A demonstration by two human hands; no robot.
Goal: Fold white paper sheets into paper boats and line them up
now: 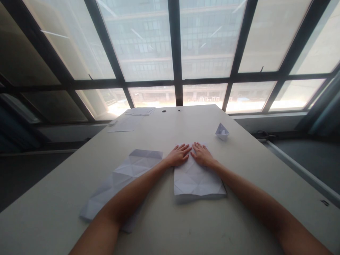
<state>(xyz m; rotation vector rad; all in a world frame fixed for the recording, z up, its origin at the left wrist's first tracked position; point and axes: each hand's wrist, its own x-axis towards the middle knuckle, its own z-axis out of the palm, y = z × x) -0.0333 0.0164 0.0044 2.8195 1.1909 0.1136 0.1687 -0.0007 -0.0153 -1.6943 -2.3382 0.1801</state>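
Both my hands lie flat on a creased sheet of white paper point(198, 182) in the middle of the table. My left hand point(179, 155) covers the sheet's far left part, fingers stretched out and pointing away from me. On the far right part rests my right hand point(202, 153), its fingers also straight, with the fingertips close to those of the left. The near edge of the sheet lifts a little off the tabletop. A second, larger creased paper point(124, 173) lies to the left, partly hidden under my left forearm.
A small folded paper boat point(222, 131) stands on the white table point(247, 170) at the right. Flat paper sheets point(123, 124) lie at the far left, beside a small pale object point(113, 123). Two dark round spots mark the far end, before large framed windows point(148, 42).
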